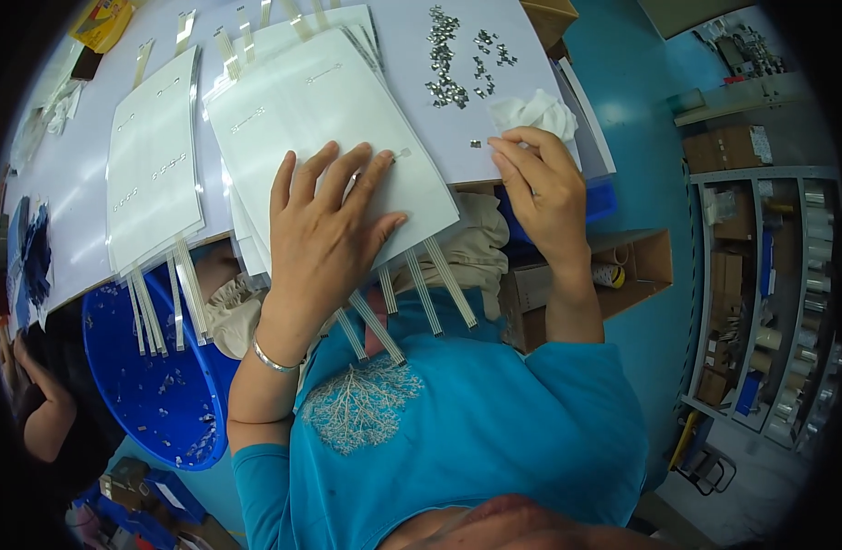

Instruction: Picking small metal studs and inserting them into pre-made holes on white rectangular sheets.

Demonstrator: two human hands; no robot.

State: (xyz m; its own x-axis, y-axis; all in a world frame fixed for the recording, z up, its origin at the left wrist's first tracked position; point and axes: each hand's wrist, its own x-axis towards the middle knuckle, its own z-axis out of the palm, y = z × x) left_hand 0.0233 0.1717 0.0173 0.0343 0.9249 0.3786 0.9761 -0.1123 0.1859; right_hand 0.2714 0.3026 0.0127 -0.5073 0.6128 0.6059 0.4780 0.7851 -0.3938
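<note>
My left hand [324,206] lies with fingers spread on the top sheet of a stack of white flexible sheets [297,101]. The sheets carry small printed marks and have striped ribbon tails [423,291] hanging over the table's near edge. My right hand [542,188] is at the table's right side, thumb and forefinger pinched close together; whatever is between them is too small to make out. Just left of those fingertips lies a small shiny metal piece [476,144]. A crumpled white cloth [547,112] sits right behind the right hand.
Many small metal pieces [446,60] are scattered at the far right of the table. A second sheet stack [155,137] lies to the left. Below the edge stand a blue tub [155,394] with scraps and a cardboard box [645,266]. Another person's arm [49,412] shows at far left.
</note>
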